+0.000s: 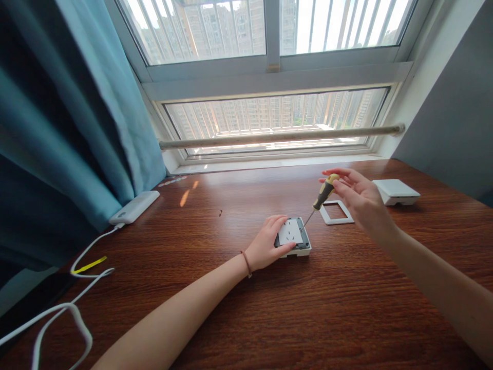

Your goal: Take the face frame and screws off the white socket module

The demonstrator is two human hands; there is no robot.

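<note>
A white wall socket (289, 232) with a dark inner frame sits on its white box on the table. My left hand (268, 241) grips it from the left, with thumb at the front edge and fingers at the back. In my right hand (356, 195) is a screwdriver (322, 194) with a yellow and dark handle, held by its top end between the fingers. Its shaft slants down to the left, and the tip meets the right side of the socket's inner frame. Whether the tip sits in a screw is too small to tell.
Behind the screwdriver lies a white cover frame (339, 221). Farther right is a white box with a plain cover (396, 190). A small screw (221, 213) lies left of the socket. By the blue curtain (127, 128) are a white power strip (134, 207), its cable and a yellow strip (90, 264).
</note>
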